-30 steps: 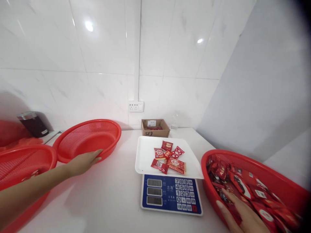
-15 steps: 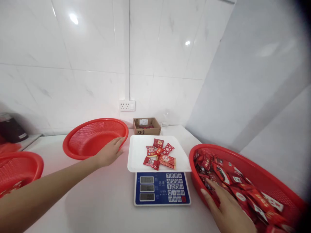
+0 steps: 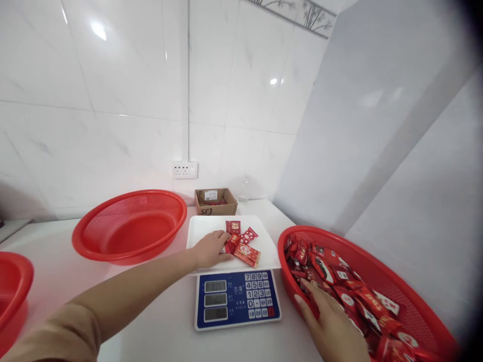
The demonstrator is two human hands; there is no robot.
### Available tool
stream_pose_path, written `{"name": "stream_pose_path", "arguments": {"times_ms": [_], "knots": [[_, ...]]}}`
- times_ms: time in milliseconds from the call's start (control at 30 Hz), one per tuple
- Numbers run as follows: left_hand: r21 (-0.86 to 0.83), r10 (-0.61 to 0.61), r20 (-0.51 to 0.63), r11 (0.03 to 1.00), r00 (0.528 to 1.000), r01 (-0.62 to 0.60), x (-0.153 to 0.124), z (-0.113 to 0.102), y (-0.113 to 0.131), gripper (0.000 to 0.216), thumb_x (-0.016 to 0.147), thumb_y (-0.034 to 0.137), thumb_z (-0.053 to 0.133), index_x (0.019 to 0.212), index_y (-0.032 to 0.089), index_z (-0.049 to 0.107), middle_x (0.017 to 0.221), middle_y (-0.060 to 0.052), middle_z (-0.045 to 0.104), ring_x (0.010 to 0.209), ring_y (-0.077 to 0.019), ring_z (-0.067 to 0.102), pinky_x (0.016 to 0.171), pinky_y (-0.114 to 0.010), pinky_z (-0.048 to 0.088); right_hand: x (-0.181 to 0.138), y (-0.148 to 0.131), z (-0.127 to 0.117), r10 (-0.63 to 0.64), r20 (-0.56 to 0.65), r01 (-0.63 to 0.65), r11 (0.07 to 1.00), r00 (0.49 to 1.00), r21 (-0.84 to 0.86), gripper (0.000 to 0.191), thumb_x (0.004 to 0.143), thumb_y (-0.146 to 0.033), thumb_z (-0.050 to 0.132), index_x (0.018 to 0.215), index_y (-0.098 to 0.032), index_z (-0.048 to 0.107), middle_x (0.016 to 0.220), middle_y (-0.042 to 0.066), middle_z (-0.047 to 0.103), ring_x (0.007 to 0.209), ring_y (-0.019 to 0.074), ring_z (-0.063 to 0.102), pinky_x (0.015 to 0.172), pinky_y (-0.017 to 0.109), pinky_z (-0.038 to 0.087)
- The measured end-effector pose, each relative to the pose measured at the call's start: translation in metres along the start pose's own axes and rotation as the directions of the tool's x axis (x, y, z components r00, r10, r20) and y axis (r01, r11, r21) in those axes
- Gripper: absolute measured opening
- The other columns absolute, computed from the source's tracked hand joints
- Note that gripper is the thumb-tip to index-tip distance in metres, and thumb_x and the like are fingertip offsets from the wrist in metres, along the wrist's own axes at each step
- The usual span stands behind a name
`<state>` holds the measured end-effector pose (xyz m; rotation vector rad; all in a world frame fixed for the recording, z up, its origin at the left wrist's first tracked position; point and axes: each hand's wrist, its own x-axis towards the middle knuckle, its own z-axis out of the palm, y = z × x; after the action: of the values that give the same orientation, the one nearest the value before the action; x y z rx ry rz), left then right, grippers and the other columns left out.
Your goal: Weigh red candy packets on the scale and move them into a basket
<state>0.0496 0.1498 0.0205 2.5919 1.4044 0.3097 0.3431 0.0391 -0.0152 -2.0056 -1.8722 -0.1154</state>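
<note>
My left hand reaches onto the white tray of a digital scale. Its fingers curl round the left side of a small pile of red snack packets, partly hiding some of them. The rest of the pile lies flat on the tray, to the right of my fingertips. At the near left rim of a red plastic basket rests my right hand, thumb apart from the fingers and nothing seen in it. Many red wrapped packets fill that basket.
A red perforated basket stands left of the scale, and part of another red basket shows at the left edge. Behind the scale sits a small cardboard box with red packets inside. A wall socket is above it.
My left hand has moved right from beside the left basket onto the packets on the tray. My right hand stays by the filled basket. The view has shifted slightly to the right.
</note>
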Motion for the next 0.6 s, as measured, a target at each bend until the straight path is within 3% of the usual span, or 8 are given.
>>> {"name": "stream_pose_path", "arguments": {"times_ms": [167, 333, 500, 600], "knots": [[0.066, 0.005, -0.032, 0.998, 0.999, -0.002, -0.002, -0.002, 0.001, 0.027, 0.086, 0.028, 0.048, 0.111, 0.020, 0.052, 0.105, -0.009, 0.061, 0.101, -0.0243, 0.055, 0.084, -0.035, 0.043, 0.001, 0.000, 0.002, -0.027, -0.021, 0.026, 1.000, 0.999, -0.013, 0.046, 0.086, -0.049, 0.037, 0.119, -0.026, 0.059, 0.117, 0.006, 0.064, 0.103, 0.0247, 0.061, 0.079, 0.040, 0.054], [0.119, -0.125, -0.129, 0.983, 0.984, 0.140, -0.012, -0.024, -0.028, 0.025, 0.088, 0.019, 0.037, 0.107, 0.022, 0.052, 0.107, -0.007, 0.060, 0.099, -0.0195, 0.056, 0.080, -0.030, 0.044, 0.001, -0.002, -0.002, 0.024, 0.069, -0.025, 1.000, 0.997, 0.003, 0.050, 0.086, -0.049, 0.034, 0.123, -0.024, 0.056, 0.123, 0.006, 0.060, 0.111, 0.0242, 0.057, 0.086, 0.039, 0.051], [0.189, -0.379, -0.263, 0.881, 0.887, 0.433, -0.038, -0.061, -0.083, 0.033, 0.090, 0.025, 0.027, 0.112, 0.018, 0.051, 0.108, -0.015, 0.059, 0.098, -0.0291, 0.056, 0.071, -0.039, 0.046, 0.000, -0.003, 0.000, 0.042, 0.082, -0.044, 0.999, 0.996, 0.022, 0.051, 0.087, -0.050, 0.033, 0.124, -0.023, 0.055, 0.125, 0.006, 0.059, 0.113, 0.0242, 0.055, 0.088, 0.039, 0.049], [0.233, -0.478, -0.285, 0.806, 0.831, 0.544, -0.052, -0.072, -0.106, 0.037, 0.088, 0.029, 0.032, 0.115, 0.013, 0.051, 0.111, -0.020, 0.059, 0.104, -0.0363, 0.054, 0.080, -0.052, 0.042, -0.001, -0.002, 0.001, 0.044, 0.082, -0.047, 0.998, 0.996, 0.031, 0.051, 0.086, -0.050, 0.034, 0.124, -0.024, 0.055, 0.125, 0.005, 0.059, 0.113, 0.0243, 0.055, 0.088, 0.040, 0.049]]}}
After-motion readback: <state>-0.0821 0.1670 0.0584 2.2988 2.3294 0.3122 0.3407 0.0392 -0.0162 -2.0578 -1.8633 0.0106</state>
